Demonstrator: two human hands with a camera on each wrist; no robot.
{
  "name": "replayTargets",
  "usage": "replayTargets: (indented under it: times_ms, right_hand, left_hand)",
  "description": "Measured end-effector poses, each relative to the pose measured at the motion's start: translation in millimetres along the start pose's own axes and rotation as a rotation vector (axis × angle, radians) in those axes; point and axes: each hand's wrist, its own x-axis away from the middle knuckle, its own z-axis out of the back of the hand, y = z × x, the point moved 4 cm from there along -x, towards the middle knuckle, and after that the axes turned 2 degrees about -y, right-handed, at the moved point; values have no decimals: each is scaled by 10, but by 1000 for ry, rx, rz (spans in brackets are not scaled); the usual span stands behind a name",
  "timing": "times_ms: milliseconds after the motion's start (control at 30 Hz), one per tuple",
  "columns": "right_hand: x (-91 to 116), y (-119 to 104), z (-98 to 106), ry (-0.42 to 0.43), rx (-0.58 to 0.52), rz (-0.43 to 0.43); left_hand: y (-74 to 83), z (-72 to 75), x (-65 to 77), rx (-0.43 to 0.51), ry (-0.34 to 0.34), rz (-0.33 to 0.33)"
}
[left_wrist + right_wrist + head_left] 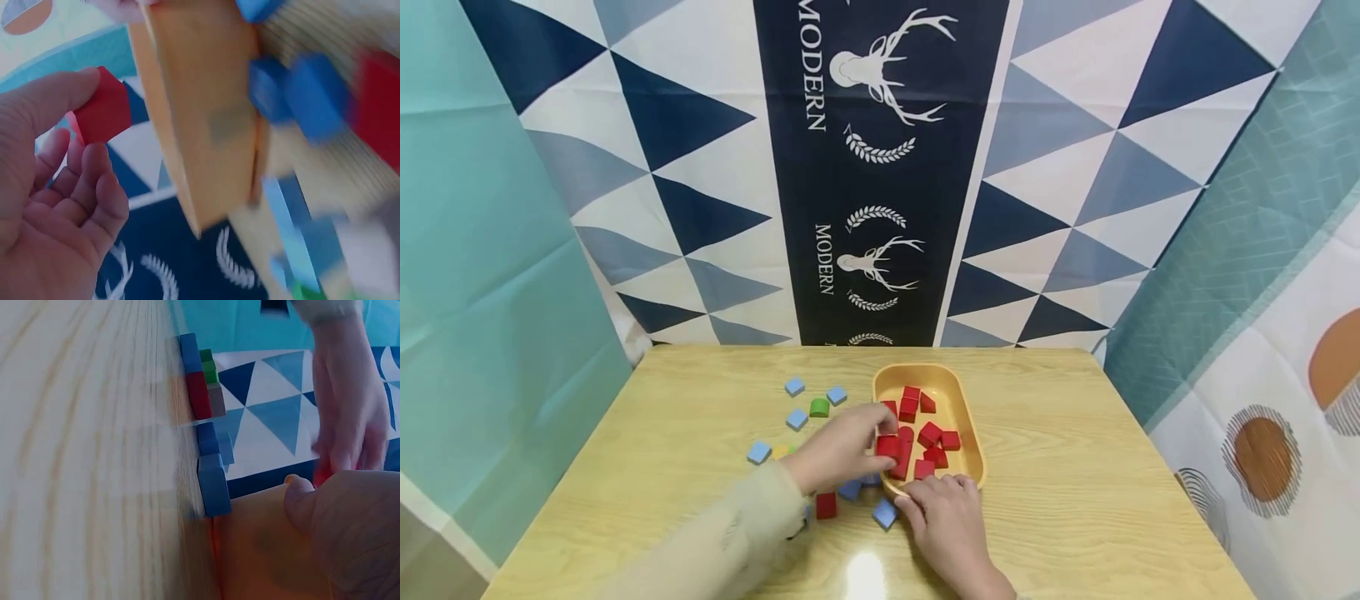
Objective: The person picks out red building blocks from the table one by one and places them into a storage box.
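Observation:
My left hand (842, 446) pinches a red block (107, 107) between thumb and fingers, over the left side of a yellow-orange tray (957, 408). Several red blocks (930, 434) lie inside that tray, among them a cube and a wedge. At the tray's near edge, my right hand (951, 521) grips the rim, its thumb (301, 503) on the outer wall and its fingers over the edge. A blue block (885, 513) lies on the table just beside the right thumb.
Left of the tray, blue blocks (797, 419), a green block (819, 407) and a red cube (826, 505) are scattered on the wooden table (1052, 467). My left forearm's sleeve (737, 533) covers part of this area. A patterned cloth (880, 183) hangs behind the table.

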Motion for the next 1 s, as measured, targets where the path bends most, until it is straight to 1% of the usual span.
replayTargets:
  times_ms: [100,200,300,400,500,600,700,767,833,900,967,1000]
  right_hand:
    - [6,-27,-22,10,-7,24]
    - [20,-39,-44,-25,-27,-1]
    - [45,-42,-53,-31,-30,-3]
    - [62,-33,-38,0,-18,18]
    - [60,-10,-16,4,-11,6]
    - [62,11,-11,-21,-9,-25]
    - [66,18,-20,-45,-7,-40]
    - [64,20,-26,-45,-13,-41]
    - [57,19,-24,-28,-14,-34]
    - [47,15,-21,3,-12,-19]
    - [32,5,-15,33,-10,3]
    - [22,-2,-15,42,-7,13]
  left_hand:
    - [42,-235,-269,-58,-6,1]
    - [16,-461,-460,-117,-18,28]
    - [-50,-661,-544,-162,5,78]
    - [-97,-777,-586,-187,64,112]
    - [-91,-810,-631,-181,91,112]
    - [-72,-831,-662,-198,80,100]
    - [-65,-841,-666,-209,69,107]
    - [-72,-843,-669,-209,75,110]
    - [-82,-834,-673,-194,89,107]
    - [-100,-813,-670,-141,107,99]
    - [-132,-756,-652,-18,135,99]
    - [-156,-707,-637,69,152,108]
